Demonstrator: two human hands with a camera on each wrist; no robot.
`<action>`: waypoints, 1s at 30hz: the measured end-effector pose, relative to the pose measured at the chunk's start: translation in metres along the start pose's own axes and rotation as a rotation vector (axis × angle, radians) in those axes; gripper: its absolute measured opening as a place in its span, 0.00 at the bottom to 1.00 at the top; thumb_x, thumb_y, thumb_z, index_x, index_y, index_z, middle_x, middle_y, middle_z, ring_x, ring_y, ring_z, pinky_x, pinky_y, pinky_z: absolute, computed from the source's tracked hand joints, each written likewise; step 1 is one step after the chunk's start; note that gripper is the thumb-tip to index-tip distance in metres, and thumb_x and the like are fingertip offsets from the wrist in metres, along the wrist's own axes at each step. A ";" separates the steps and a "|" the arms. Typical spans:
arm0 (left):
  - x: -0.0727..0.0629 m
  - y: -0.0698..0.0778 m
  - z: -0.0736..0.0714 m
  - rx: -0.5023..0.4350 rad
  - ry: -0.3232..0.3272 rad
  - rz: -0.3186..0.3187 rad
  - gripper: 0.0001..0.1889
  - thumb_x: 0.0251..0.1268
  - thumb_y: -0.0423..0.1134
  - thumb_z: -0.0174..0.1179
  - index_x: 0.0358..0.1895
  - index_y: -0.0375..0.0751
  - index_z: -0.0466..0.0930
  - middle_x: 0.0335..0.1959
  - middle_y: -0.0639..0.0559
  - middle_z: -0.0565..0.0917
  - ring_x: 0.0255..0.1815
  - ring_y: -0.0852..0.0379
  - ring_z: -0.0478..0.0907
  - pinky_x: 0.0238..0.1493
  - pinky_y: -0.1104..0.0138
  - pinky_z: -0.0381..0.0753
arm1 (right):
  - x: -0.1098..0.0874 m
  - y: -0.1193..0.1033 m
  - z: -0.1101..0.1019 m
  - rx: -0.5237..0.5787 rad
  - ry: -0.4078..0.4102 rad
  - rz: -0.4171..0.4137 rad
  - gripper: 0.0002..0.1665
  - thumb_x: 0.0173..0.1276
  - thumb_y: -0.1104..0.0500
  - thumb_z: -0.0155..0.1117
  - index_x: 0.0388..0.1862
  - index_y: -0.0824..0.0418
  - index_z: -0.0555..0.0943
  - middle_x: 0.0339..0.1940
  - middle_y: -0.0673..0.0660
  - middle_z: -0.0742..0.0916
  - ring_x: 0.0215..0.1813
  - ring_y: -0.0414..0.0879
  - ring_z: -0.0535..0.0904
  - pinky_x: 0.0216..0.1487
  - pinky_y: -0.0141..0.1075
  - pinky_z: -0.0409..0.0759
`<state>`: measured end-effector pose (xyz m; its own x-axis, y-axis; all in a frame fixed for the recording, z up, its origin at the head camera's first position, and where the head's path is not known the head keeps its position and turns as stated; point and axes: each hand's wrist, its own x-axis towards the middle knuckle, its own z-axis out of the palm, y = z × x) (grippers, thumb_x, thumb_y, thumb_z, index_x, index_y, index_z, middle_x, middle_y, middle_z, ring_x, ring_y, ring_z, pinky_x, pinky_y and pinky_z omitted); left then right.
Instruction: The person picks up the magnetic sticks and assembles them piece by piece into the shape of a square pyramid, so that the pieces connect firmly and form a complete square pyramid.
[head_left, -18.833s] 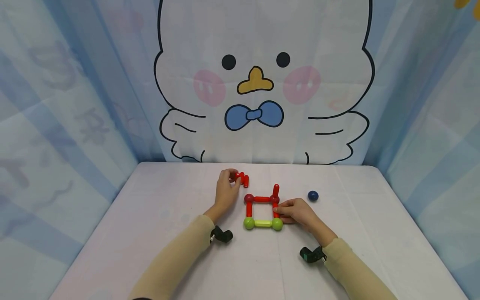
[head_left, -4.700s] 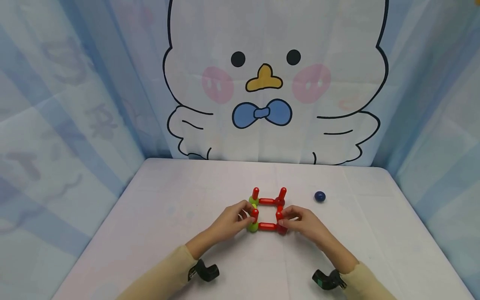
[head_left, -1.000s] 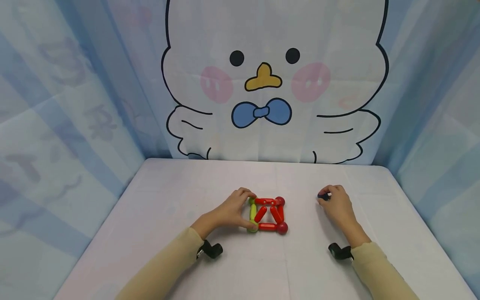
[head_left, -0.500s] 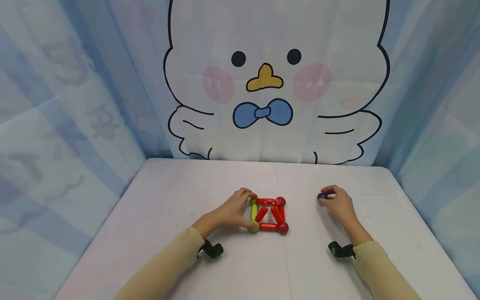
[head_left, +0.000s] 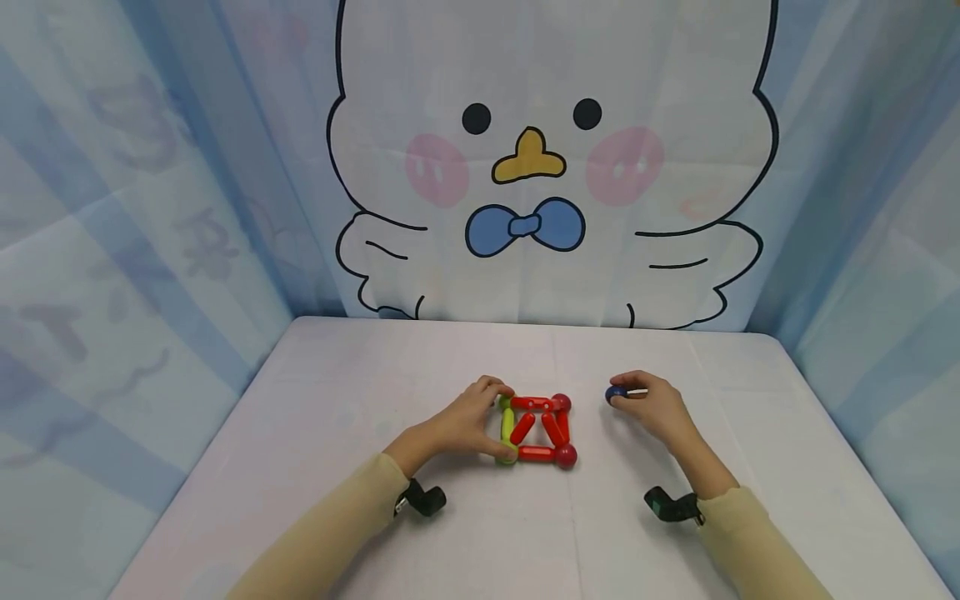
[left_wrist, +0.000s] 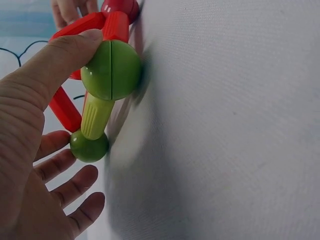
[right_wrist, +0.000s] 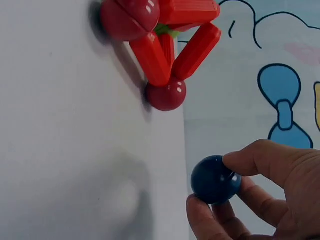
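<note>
A square frame of magnetic sticks and balls (head_left: pixel 537 454) lies on the table. Its left side has a yellow-green stick (left_wrist: pixel 97 116) between two green balls; red sticks and two red balls (right_wrist: pixel 167 95) form the rest. Red sticks lean inward from the corners (head_left: pixel 522 428). My left hand (head_left: pixel 459 419) grips that green side, thumb on the near green ball (left_wrist: pixel 112 70) and fingertips at the far green ball (left_wrist: pixel 89 147). To the right of the frame, my right hand (head_left: pixel 660 412) pinches a dark blue ball (right_wrist: pixel 215 181) between thumb and fingers, apart from the frame.
The white-covered table (head_left: pixel 420 533) ends in front of a curtain (head_left: pixel 525 283) printed with a cartoon bird. More curtains hang on both sides. A small black camera sits at each wrist, the left camera (head_left: pixel 426 500) lying low over the table.
Loose red sticks joined the frame, which turned; its upright sticks now lean inward. My right hand took the blue ball and moved it left toward the frame. Lately my left hand stays still.
</note>
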<state>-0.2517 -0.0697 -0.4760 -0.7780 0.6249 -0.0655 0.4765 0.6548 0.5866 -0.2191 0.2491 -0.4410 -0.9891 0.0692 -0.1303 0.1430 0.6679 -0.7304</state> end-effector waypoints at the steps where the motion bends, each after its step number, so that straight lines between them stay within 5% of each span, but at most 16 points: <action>1: 0.000 0.000 0.000 -0.003 -0.001 -0.002 0.47 0.50 0.60 0.78 0.72 0.48 0.67 0.71 0.51 0.66 0.68 0.53 0.69 0.70 0.55 0.75 | -0.001 -0.004 0.002 0.002 -0.005 -0.004 0.25 0.73 0.58 0.68 0.65 0.65 0.78 0.66 0.71 0.80 0.65 0.67 0.77 0.65 0.57 0.79; 18: 0.000 0.000 -0.002 -0.027 -0.023 -0.013 0.47 0.50 0.60 0.78 0.73 0.49 0.66 0.71 0.51 0.66 0.67 0.53 0.71 0.69 0.57 0.77 | -0.022 -0.064 0.026 0.056 -0.115 -0.165 0.21 0.70 0.56 0.70 0.59 0.62 0.82 0.55 0.63 0.86 0.54 0.55 0.85 0.54 0.48 0.87; 30: -0.002 -0.002 -0.003 -0.042 -0.026 0.008 0.47 0.51 0.60 0.78 0.73 0.49 0.66 0.71 0.50 0.66 0.64 0.53 0.72 0.68 0.59 0.77 | -0.025 -0.076 0.038 0.044 -0.098 -0.193 0.23 0.73 0.47 0.68 0.59 0.60 0.82 0.55 0.60 0.88 0.52 0.53 0.86 0.51 0.44 0.87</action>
<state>-0.2526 -0.0736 -0.4741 -0.7627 0.6416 -0.0813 0.4650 0.6313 0.6207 -0.2043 0.1685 -0.4081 -0.9903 -0.1305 -0.0487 -0.0446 0.6284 -0.7766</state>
